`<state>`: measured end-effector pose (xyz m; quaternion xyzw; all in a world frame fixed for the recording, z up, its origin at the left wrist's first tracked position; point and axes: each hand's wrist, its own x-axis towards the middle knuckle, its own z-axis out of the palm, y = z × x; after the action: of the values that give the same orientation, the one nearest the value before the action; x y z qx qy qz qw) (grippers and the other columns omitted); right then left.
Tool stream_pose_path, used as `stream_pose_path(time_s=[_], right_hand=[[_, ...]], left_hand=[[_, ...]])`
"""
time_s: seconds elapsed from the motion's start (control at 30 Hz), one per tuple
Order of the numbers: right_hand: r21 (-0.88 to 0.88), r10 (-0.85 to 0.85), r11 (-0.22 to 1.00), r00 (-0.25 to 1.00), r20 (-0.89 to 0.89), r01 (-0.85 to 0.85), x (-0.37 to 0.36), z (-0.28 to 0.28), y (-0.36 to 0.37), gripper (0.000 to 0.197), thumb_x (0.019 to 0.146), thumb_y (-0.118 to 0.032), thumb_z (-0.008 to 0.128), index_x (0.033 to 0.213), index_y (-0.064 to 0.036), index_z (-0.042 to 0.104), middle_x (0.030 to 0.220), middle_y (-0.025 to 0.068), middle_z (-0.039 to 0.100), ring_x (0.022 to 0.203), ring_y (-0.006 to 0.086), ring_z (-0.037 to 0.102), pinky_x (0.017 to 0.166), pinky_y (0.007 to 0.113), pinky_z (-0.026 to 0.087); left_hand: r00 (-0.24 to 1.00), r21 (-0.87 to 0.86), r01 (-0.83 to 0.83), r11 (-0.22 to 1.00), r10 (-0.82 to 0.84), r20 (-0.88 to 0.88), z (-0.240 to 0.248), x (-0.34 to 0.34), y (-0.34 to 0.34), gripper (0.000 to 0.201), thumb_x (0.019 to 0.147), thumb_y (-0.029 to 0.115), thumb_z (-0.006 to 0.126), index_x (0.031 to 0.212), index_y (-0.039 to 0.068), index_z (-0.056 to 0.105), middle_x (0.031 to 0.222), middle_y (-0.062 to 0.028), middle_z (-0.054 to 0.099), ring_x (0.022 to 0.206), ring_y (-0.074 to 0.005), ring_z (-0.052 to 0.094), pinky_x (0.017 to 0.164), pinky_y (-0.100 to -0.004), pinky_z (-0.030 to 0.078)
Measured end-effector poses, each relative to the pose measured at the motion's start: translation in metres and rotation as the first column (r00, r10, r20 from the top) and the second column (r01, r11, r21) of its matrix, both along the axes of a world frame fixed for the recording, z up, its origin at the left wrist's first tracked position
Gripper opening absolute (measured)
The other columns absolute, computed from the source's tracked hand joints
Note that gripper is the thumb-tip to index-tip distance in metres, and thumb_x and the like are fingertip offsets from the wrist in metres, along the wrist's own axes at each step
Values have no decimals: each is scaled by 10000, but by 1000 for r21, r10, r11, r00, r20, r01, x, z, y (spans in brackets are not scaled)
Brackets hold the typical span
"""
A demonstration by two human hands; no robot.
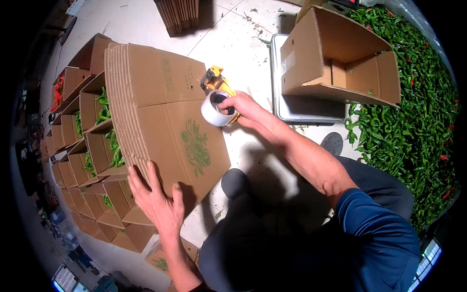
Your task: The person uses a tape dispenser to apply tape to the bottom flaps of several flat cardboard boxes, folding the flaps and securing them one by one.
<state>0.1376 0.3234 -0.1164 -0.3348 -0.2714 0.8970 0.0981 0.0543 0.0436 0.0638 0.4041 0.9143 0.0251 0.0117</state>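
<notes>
A thick stack of flattened cardboard boxes (168,117) stands in front of me, with a green vegetable print on its top sheet. My left hand (158,204) lies on the near left edge of this stack, fingers spread and touching the cardboard. A yellow tape dispenser (227,86) with a wide roll of tape (210,116) is in my right hand (242,108), whose fingers reach into the roll's core. The dispenser is over the right edge of the stack; I cannot tell if it touches the cardboard.
Open cartons (95,151), several with green peppers inside, stand in rows at the left. An open box (311,53) rests on a flat metal platform (311,116) at the upper right. Beyond spreads a large heap of green peppers (408,131). More flattened cardboard (177,17) stands at the top.
</notes>
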Motion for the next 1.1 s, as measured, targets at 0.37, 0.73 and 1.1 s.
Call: stream_pose_path(time_s=[0.37,0.73,1.1], right_hand=[[357,-24,932,978,209,-54,-56,-6,26,391,764,45,636,1153,14,615,876,39,608,714,105,536,625,263,448],[529,-35,834,942,333,-156,-77,23,25,611,769,10,629,1375,-34,557,927,67,644,819,152,589,759,294,482],[703,8,570,858,513,-426,-76,36,10,690,794,-42,591,1473,-93,480,1122,232,687,1046,330,672,934,385,507]], left_hand=[[1000,-77,4,997,-3,14,0,-6,1,749,905,398,589,1541,73,359,1628,-221,231,1475,-479,212,1188,-575,208],[1000,-48,12,999,-12,11,-1,-6,-1,734,896,352,602,1532,65,374,1627,-215,235,1466,-483,226,1186,-573,214],[1000,-29,-10,1000,11,28,1,-5,0,760,830,272,626,1528,82,394,1615,-219,263,1458,-485,239,1183,-582,213]])
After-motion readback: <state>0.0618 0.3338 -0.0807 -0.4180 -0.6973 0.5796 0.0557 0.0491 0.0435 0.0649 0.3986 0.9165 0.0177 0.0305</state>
